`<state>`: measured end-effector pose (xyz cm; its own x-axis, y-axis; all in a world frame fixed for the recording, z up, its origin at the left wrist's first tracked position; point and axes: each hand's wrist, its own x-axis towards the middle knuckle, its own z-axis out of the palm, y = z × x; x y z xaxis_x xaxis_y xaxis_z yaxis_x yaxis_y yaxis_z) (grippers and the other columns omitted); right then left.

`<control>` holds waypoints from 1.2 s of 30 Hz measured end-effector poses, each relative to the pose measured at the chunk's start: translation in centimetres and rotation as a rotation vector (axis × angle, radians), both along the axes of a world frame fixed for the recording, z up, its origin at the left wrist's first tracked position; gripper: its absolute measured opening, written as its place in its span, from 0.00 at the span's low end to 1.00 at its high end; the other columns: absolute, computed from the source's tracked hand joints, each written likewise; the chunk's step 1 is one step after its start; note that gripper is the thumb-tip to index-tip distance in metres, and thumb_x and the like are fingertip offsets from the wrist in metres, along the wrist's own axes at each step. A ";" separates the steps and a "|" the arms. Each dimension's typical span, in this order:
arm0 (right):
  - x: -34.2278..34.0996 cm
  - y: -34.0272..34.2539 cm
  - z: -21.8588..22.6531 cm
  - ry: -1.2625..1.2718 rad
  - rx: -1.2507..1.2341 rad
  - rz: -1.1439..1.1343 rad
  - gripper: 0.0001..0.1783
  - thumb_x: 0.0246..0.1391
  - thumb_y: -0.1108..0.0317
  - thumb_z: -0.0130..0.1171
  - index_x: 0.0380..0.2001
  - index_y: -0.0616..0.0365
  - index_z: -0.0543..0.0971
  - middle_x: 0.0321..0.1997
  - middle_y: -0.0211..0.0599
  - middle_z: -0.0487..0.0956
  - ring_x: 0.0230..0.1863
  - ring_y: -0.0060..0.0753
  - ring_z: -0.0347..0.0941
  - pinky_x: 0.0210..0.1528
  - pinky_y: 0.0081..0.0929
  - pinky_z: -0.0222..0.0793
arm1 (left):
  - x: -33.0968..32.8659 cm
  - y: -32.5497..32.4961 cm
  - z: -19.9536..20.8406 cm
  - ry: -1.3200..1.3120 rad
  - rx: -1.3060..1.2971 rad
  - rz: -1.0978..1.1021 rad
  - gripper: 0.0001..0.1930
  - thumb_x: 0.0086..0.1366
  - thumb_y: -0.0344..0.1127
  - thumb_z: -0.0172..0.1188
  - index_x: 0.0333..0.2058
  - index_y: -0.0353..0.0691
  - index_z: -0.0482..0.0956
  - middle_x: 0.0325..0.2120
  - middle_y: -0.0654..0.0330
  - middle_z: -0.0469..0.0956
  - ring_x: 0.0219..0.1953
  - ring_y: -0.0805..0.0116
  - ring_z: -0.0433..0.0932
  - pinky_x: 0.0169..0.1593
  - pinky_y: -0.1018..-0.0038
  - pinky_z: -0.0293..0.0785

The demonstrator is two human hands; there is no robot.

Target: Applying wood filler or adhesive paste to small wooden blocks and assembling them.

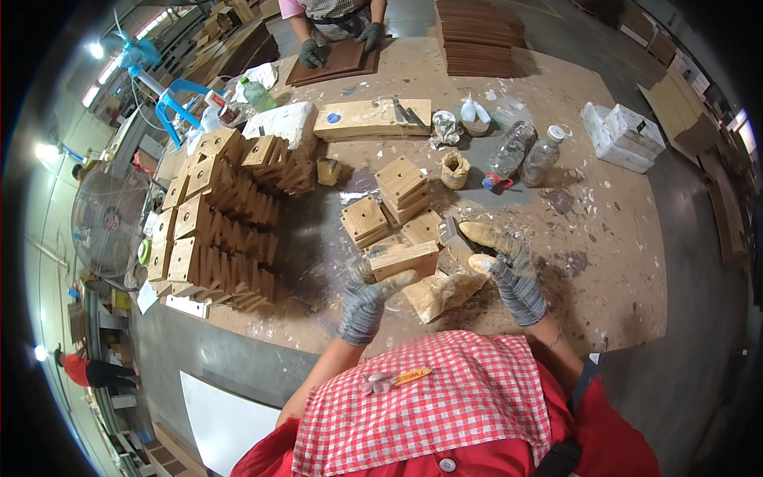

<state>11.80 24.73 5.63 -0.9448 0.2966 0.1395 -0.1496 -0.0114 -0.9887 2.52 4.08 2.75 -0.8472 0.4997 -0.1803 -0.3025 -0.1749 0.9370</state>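
Head view: bench (604,262) spreads wide, block stacks (222,230) left. Left hand (367,298) grips a wooden block (404,259) above the bench; right hand (509,266) clasps a scraper (453,237). Glue-slick gloves could likely let the block slip.

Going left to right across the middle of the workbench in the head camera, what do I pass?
Standing fan → big stack of wooden blocks → small pile of square blocks → wooden block held in the left hand → right hand with a scraper → bare, stained benchtop.
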 end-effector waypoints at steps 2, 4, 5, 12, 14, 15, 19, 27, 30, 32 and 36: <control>0.1 0.1 0.1 0.034 0.013 0.022 0.20 0.49 0.66 0.60 0.47 0.61 0.76 0.52 0.38 0.74 0.53 0.30 0.67 0.57 0.28 0.61 | 0.0 -0.5 -0.1 0.017 0.007 -0.008 0.23 0.50 0.31 0.69 0.45 0.36 0.75 0.39 0.60 0.78 0.41 0.74 0.75 0.45 0.76 0.72; 0.1 0.3 0.3 0.069 0.028 0.042 0.21 0.49 0.65 0.61 0.47 0.60 0.76 0.51 0.37 0.74 0.53 0.31 0.67 0.57 0.29 0.62 | -0.1 -0.6 0.1 0.062 0.044 -0.037 0.23 0.50 0.31 0.69 0.45 0.36 0.74 0.39 0.60 0.78 0.41 0.74 0.75 0.46 0.76 0.72; 0.0 0.3 0.5 0.112 0.260 0.040 0.21 0.48 0.64 0.61 0.47 0.58 0.77 0.50 0.37 0.74 0.52 0.33 0.67 0.56 0.29 0.62 | -0.1 -0.7 0.3 0.064 0.044 -0.040 0.23 0.50 0.31 0.69 0.45 0.36 0.74 0.39 0.60 0.78 0.41 0.74 0.75 0.46 0.76 0.72; -0.7 0.6 1.0 0.193 0.669 -0.035 0.20 0.46 0.67 0.62 0.46 0.55 0.78 0.47 0.36 0.73 0.49 0.36 0.68 0.53 0.31 0.63 | -0.3 -2.2 0.1 0.110 0.036 -0.197 0.23 0.52 0.35 0.67 0.47 0.35 0.74 0.41 0.58 0.76 0.45 0.67 0.75 0.50 0.71 0.72; -0.6 0.6 1.0 0.182 0.664 -0.075 0.20 0.46 0.67 0.62 0.46 0.55 0.78 0.46 0.36 0.74 0.49 0.36 0.68 0.53 0.31 0.63 | -0.3 -2.2 0.3 0.168 0.020 -0.212 0.23 0.52 0.36 0.66 0.47 0.35 0.74 0.42 0.57 0.76 0.46 0.65 0.74 0.50 0.71 0.71; -0.4 0.4 1.0 0.162 0.537 -0.084 0.20 0.47 0.68 0.62 0.46 0.56 0.78 0.46 0.37 0.74 0.48 0.36 0.68 0.53 0.31 0.64 | -0.3 -2.0 0.3 0.266 0.052 -0.187 0.22 0.53 0.37 0.65 0.46 0.35 0.75 0.42 0.57 0.76 0.46 0.65 0.74 0.50 0.71 0.71; 0.1 -1.0 1.5 0.173 0.406 -0.097 0.20 0.46 0.66 0.63 0.45 0.57 0.78 0.45 0.38 0.74 0.47 0.35 0.69 0.51 0.29 0.64 | 0.3 -1.2 1.2 0.353 0.111 -0.110 0.19 0.54 0.38 0.64 0.44 0.38 0.77 0.42 0.56 0.75 0.45 0.64 0.74 0.48 0.70 0.71; -0.1 -1.0 0.5 0.146 0.165 -0.194 0.21 0.44 0.66 0.64 0.44 0.59 0.78 0.43 0.35 0.73 0.46 0.30 0.68 0.50 0.25 0.64 | 0.5 -1.1 1.5 0.526 0.027 -0.085 0.18 0.55 0.40 0.64 0.43 0.39 0.78 0.41 0.56 0.76 0.43 0.64 0.75 0.44 0.71 0.74; 0.6 -1.6 2.4 0.161 0.124 -0.194 0.21 0.43 0.65 0.66 0.43 0.57 0.78 0.41 0.34 0.74 0.46 0.29 0.68 0.50 0.26 0.64 | 0.2 -0.5 1.6 0.515 0.142 -0.045 0.17 0.55 0.37 0.63 0.43 0.39 0.78 0.43 0.56 0.75 0.44 0.65 0.75 0.44 0.72 0.74; 0.6 -1.9 2.3 0.191 0.528 -0.211 0.21 0.42 0.66 0.66 0.43 0.56 0.79 0.42 0.34 0.73 0.46 0.30 0.68 0.50 0.27 0.64 | 0.2 -0.8 1.4 0.486 0.131 -0.045 0.17 0.55 0.36 0.63 0.44 0.39 0.78 0.43 0.56 0.75 0.44 0.65 0.75 0.44 0.72 0.74; 0.2 -1.8 1.7 0.197 0.469 -0.269 0.20 0.41 0.65 0.67 0.41 0.57 0.79 0.43 0.34 0.72 0.47 0.31 0.67 0.50 0.27 0.64 | 1.0 -0.7 1.2 0.245 0.163 0.017 0.18 0.55 0.37 0.63 0.45 0.39 0.78 0.44 0.56 0.74 0.45 0.65 0.75 0.45 0.73 0.75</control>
<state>11.99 22.95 7.36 -0.7874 0.3871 0.4798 -0.2679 0.4861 -0.8318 3.55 3.39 3.99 -0.8641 0.4905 0.1128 -0.0660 -0.3326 0.9408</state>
